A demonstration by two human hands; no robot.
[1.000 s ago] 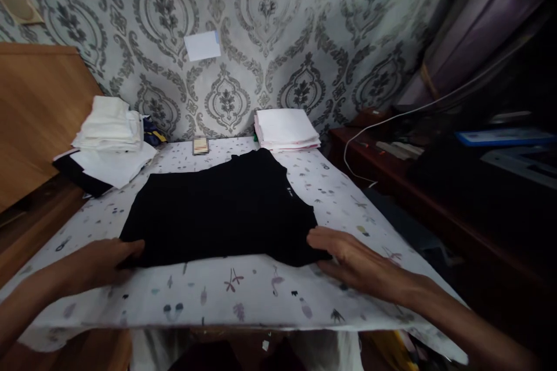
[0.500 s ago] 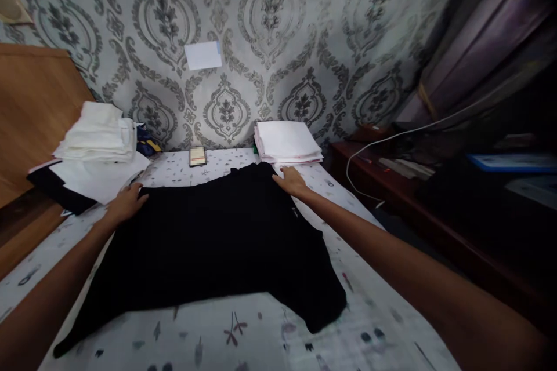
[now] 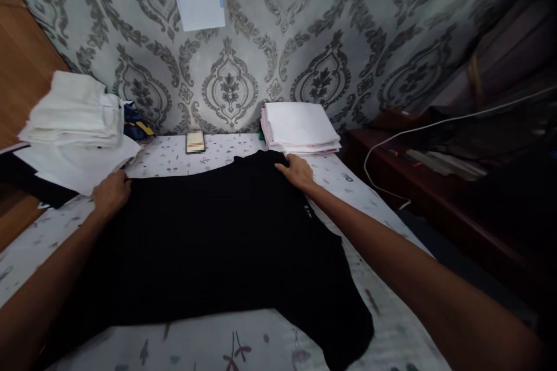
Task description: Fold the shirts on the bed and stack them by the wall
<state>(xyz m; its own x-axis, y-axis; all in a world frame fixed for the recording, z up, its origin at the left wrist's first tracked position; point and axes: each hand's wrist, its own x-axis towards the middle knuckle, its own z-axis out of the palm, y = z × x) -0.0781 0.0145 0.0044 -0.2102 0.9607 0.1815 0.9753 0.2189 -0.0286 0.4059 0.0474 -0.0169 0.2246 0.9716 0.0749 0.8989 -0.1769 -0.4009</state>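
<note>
moved since the earliest frame: the left hand (image 3: 112, 192) and right hand (image 3: 298, 173), from the near edge of the black shirt (image 3: 209, 243) to its far edge. largest first, the patterned wall (image 3: 246, 29) stands beyond both grips, and the printed table cover (image 3: 200, 345) extends beneath them. the shirt lies spread between the hands and on their near side. to handle its edge well, both grips should draw gently apart until the cloth is smooth, then move together so the collar does not skew. differing from the earliest frame, the sleeve (image 3: 343, 313) now reaches well to the near side of the right grip. a white stack (image 3: 72, 104) sits beyond and left of the left grip; a pink-edged stack (image 3: 300, 124), just beyond the right. the left fingers curl at a corner, the right thumb parted from its fingers at the shoulder; whether either pinches cloth cannot be told. smallest, a card (image 3: 195, 142) lies beyond and between the grips.
</note>
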